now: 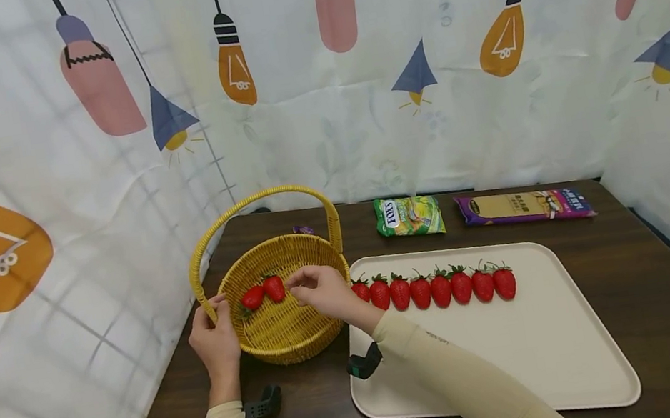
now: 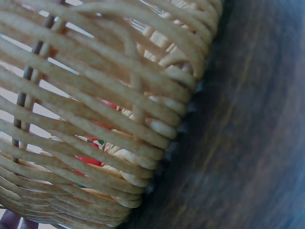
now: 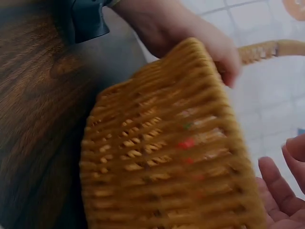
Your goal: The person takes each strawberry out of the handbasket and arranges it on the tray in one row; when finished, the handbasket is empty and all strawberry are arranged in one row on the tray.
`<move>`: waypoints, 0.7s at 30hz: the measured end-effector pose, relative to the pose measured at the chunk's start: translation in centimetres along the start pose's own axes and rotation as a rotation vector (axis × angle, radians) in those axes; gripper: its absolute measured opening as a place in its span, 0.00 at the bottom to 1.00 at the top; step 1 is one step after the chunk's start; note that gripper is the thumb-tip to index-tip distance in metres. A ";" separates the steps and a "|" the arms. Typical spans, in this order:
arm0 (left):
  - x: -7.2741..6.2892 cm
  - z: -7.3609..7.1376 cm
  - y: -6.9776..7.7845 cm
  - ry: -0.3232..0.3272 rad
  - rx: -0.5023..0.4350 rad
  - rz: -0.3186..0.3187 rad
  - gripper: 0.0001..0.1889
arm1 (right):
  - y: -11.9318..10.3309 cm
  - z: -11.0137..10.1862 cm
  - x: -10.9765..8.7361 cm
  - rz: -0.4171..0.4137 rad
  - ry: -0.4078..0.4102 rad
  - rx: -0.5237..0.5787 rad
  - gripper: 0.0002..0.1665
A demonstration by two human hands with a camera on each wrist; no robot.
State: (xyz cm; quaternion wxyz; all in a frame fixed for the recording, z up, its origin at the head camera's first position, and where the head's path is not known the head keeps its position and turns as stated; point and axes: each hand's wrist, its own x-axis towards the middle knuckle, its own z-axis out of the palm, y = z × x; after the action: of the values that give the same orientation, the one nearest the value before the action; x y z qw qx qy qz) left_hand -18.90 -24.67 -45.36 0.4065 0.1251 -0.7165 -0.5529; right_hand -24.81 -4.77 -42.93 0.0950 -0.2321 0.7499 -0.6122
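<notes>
My left hand (image 1: 217, 342) grips the rim of a yellow wicker basket (image 1: 289, 335) at the foot of its handle. Inside the basket, two red strawberries (image 1: 273, 288) lie side by side toward the left. Over the basket's right side reaches my right hand (image 1: 321, 292), its fingertips just right of the strawberries. Its fingers (image 3: 281, 191) are parted, holding nothing, in the right wrist view. The woven wall (image 2: 95, 105) fills much of the left wrist view, with red fruit glimpsed through the gaps.
Right of the basket lies a beige tray (image 1: 526, 354) with a row of several strawberries along its far part. Behind it on the dark wooden table (image 1: 661, 305) are a green candy bag (image 1: 409, 217) and a purple snack packet (image 1: 524, 206). A patterned curtain surrounds the table.
</notes>
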 end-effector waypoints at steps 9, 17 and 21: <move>-0.1 -0.1 0.1 -0.016 0.006 -0.011 0.09 | -0.3 2.0 1.7 0.027 -0.036 -0.056 0.11; -0.1 -0.2 0.0 -0.032 0.009 -0.028 0.11 | -2.9 1.8 3.2 0.087 -0.287 -0.305 0.16; 0.0 -0.1 0.1 -0.028 0.022 -0.028 0.10 | -4.0 1.9 4.2 0.101 -0.372 -0.332 0.15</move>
State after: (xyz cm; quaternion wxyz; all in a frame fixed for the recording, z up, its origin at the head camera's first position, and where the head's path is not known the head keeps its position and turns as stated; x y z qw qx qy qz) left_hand -18.78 -24.75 -45.29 0.3874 0.1320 -0.7262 -0.5525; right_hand -26.78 -8.96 -38.95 0.2225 -0.3154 0.8204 -0.4219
